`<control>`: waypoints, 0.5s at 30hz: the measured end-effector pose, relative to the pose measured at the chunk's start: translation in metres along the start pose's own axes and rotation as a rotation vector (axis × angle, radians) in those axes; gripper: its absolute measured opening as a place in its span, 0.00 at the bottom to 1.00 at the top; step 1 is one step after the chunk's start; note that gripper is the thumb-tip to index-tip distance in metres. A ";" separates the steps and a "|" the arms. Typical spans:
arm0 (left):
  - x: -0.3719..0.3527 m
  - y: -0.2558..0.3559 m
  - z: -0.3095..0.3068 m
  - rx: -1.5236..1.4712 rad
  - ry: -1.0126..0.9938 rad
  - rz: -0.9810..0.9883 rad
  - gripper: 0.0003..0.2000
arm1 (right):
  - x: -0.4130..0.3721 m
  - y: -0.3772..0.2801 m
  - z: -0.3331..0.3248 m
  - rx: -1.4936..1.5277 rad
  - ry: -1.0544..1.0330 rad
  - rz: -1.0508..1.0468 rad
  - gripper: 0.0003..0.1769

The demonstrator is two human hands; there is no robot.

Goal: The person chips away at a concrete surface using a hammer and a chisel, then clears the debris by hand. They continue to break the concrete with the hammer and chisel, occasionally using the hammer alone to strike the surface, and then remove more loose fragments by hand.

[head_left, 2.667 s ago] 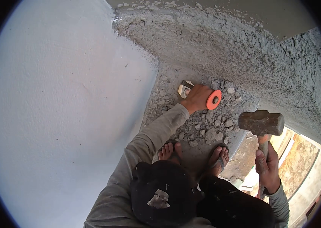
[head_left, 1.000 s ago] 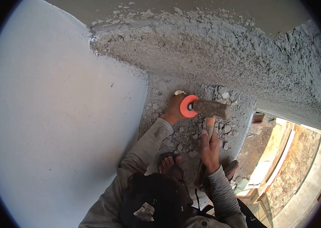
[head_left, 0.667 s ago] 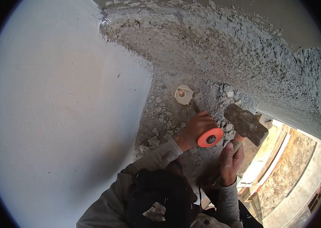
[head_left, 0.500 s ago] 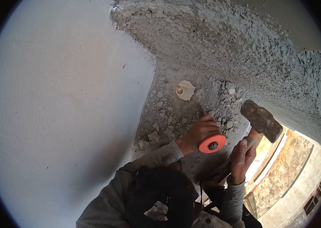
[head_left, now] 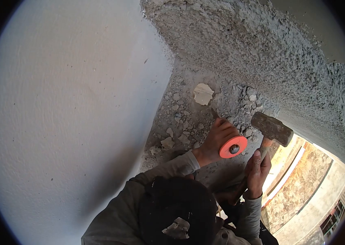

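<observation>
My left hand (head_left: pixel 218 141) is wrapped round a chisel (head_left: pixel 214 113) below its red round guard (head_left: pixel 233 147). The chisel's end points into the rubble, just below a pale, jagged patch (head_left: pixel 203 94). To the right, my right hand (head_left: pixel 257 173) grips the wooden handle of a hammer (head_left: pixel 272 128). The heavy, worn hammer head is raised to the right of the guard, apart from it.
Broken chips and grey rubble (head_left: pixel 167 142) lie along the ledge. A smooth white wall (head_left: pixel 66 106) stands on the left, a rough grey wall (head_left: pixel 237 45) at the upper right. A dark cap (head_left: pixel 176 208) fills the lower middle. Stone paving (head_left: pixel 299 179) shows at lower right.
The hammer head has shifted a little left, closer to the guard. My left hand and the guard sit slightly further right and higher. A round brownish spot on the pale patch no longer shows.
</observation>
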State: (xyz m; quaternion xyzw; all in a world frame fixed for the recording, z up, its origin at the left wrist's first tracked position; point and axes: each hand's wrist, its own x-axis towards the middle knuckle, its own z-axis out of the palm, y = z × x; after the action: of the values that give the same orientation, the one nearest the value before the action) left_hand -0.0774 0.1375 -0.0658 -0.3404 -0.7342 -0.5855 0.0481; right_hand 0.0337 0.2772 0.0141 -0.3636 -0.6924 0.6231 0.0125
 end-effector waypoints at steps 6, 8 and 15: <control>-0.013 -0.003 -0.001 -0.131 -0.097 0.078 0.12 | 0.006 0.001 0.003 -0.160 -0.069 0.081 0.11; -0.018 -0.004 -0.010 -0.156 -0.068 0.042 0.13 | 0.010 0.000 0.003 -0.163 -0.084 0.114 0.09; -0.019 -0.001 -0.064 -0.138 0.052 -0.085 0.09 | 0.033 -0.015 -0.003 -0.271 -0.464 0.384 0.07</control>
State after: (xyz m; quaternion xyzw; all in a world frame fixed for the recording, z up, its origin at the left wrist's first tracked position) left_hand -0.0842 0.0721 -0.0555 -0.2961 -0.7043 -0.6449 0.0186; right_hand 0.0031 0.2978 0.0134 -0.3342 -0.6722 0.5823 -0.3120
